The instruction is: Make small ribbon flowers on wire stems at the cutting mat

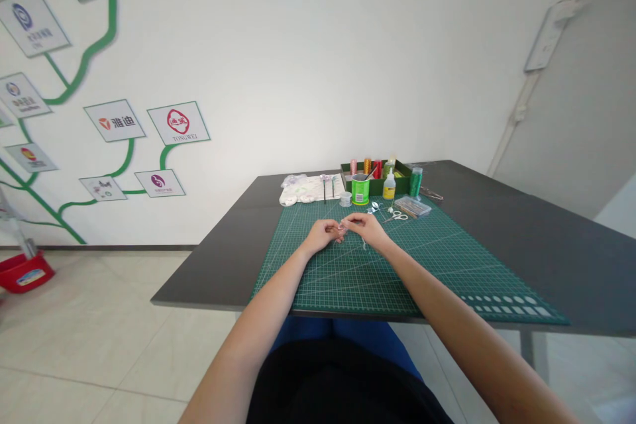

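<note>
Over the green cutting mat (348, 285), my left hand (324, 234) and my right hand (366, 228) meet at the fingertips. Both are closed in a pinch around something small and pinkish, too small to name. A pale thread-like strand (364, 245) hangs by the right hand. Just beyond that hand lie white-handled scissors (397, 216) and a few small shiny pieces (373, 208). A green tin (360, 189) stands behind the hands, with a small clear tub (346, 199) at its left.
A dark green box (405, 184) of thread spools stands at the back. Before it are a yellow-labelled glue bottle (389, 185) and a clear plastic case (413, 206). Green spool (416, 181) at right; white cloth (304, 189) with two dark sticks at left. The dark table (218, 265) surrounds the mat.
</note>
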A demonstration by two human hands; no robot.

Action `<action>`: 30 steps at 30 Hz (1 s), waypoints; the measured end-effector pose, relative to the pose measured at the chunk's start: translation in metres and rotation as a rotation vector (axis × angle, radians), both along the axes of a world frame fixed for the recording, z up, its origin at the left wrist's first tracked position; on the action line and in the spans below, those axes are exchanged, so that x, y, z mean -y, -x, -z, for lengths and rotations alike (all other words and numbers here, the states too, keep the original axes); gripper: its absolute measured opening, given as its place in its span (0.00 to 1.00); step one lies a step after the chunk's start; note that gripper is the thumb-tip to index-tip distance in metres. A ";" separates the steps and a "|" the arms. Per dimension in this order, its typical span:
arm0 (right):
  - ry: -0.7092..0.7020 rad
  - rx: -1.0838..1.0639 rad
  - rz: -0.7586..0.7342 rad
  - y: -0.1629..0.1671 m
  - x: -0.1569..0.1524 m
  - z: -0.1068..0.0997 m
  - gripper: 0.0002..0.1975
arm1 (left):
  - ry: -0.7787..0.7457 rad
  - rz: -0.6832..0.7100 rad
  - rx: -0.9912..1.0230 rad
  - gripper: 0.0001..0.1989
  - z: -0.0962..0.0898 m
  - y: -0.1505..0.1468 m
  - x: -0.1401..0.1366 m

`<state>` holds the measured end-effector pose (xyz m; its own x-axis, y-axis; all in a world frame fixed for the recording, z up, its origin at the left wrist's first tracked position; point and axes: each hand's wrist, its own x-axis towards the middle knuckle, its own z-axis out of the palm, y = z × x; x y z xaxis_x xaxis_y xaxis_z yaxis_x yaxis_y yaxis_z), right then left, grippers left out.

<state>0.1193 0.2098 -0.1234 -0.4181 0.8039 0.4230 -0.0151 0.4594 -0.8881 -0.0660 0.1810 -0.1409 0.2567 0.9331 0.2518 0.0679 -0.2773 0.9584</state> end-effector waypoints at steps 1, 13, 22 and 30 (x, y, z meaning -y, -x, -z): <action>0.008 0.004 -0.007 0.000 0.000 -0.001 0.13 | -0.013 0.006 -0.016 0.19 -0.001 0.000 0.000; 0.005 0.036 -0.003 -0.002 -0.001 -0.002 0.14 | 0.000 0.085 -0.036 0.19 -0.006 -0.003 0.004; 0.026 0.016 -0.016 -0.001 0.001 0.000 0.14 | 0.005 0.076 -0.062 0.19 -0.011 -0.002 0.006; 0.064 -0.030 0.074 0.001 0.004 -0.003 0.22 | -0.204 -0.170 -0.177 0.12 -0.014 -0.002 0.008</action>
<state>0.1187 0.2054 -0.1202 -0.3443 0.8578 0.3816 -0.0103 0.4030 -0.9151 -0.0639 0.1727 -0.1265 0.1577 0.9011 0.4038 0.2909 -0.4332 0.8531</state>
